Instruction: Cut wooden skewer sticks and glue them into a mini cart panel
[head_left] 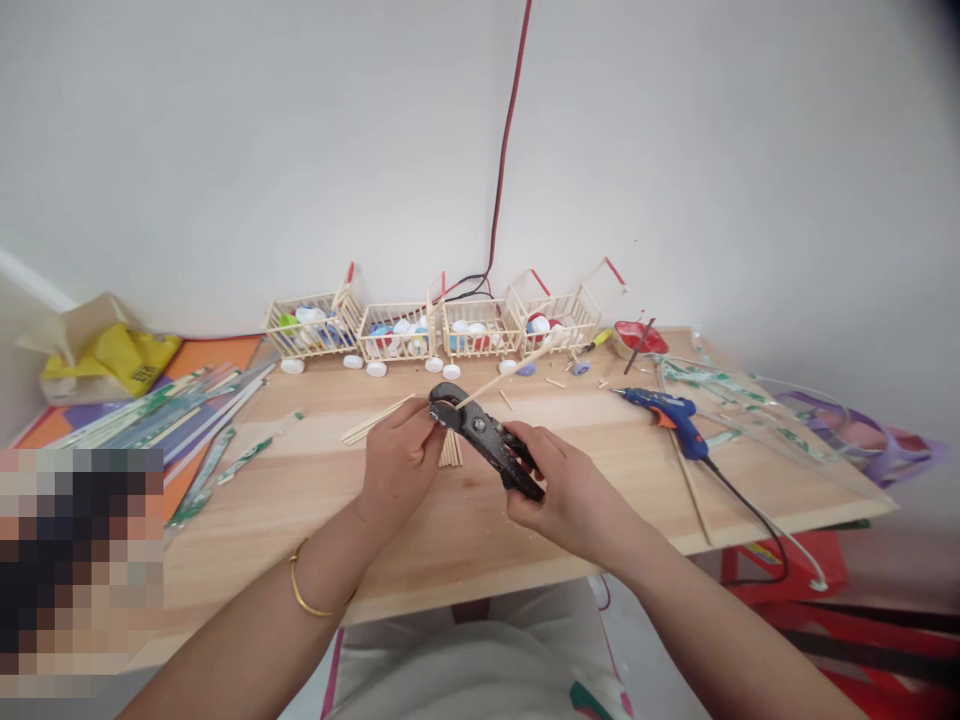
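Observation:
My right hand (559, 490) is wrapped round the handles of a pair of black pliers (487, 437). The jaws point up and left, at the fingertips of my left hand (401, 455). A thin wooden stick (510, 374) runs through the jaws and slants up to the right. My left hand pinches its near end, which the fingers mostly hide. On the table under the pliers lies a bundle of short sticks (451, 450). More loose sticks (375, 420) lie just left of my left hand.
Several small stick-built carts (315, 330) filled with bottle caps line the wall. A blue glue gun (667, 412) with a cord lies right, near a red bowl (640, 338). Wrapped sticks (180, 405) and a yellow bag (120, 362) are left. A blurred patch covers the lower left.

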